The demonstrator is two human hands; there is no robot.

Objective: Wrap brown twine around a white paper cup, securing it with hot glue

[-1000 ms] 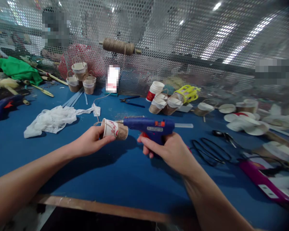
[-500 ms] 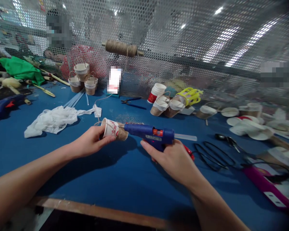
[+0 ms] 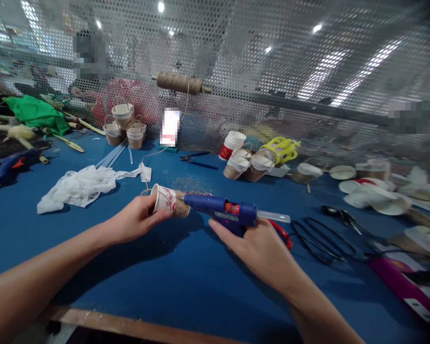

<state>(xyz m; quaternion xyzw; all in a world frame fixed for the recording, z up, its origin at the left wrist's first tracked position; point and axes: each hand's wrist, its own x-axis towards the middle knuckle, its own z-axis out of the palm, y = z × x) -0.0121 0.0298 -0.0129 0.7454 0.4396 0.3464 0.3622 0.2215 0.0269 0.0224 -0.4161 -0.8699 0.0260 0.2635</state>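
Observation:
My left hand (image 3: 138, 220) grips a paper cup (image 3: 167, 201) lying on its side, white with a red print and twine wound round its lower half. My right hand (image 3: 258, 247) is wrapped round the handle of a blue glue gun (image 3: 226, 214). Its nozzle touches the twine on the cup. A clear glue stick juts from the gun's back end. A strand of twine runs from the cup up towards a twine spool (image 3: 179, 82) on a rod by the mesh screen.
On the blue table (image 3: 172, 267) lie a white plastic bag (image 3: 79, 184), black scissors (image 3: 324, 237), pliers (image 3: 197, 159), several twine-wrapped cups (image 3: 123, 125), more cups (image 3: 249, 160) and a second glue gun (image 3: 10, 164). A person sits behind the perforated screen.
The glue gun's nozzle has come against the cup's twine. My right hand has lowered slightly and the view has tilted up a little.

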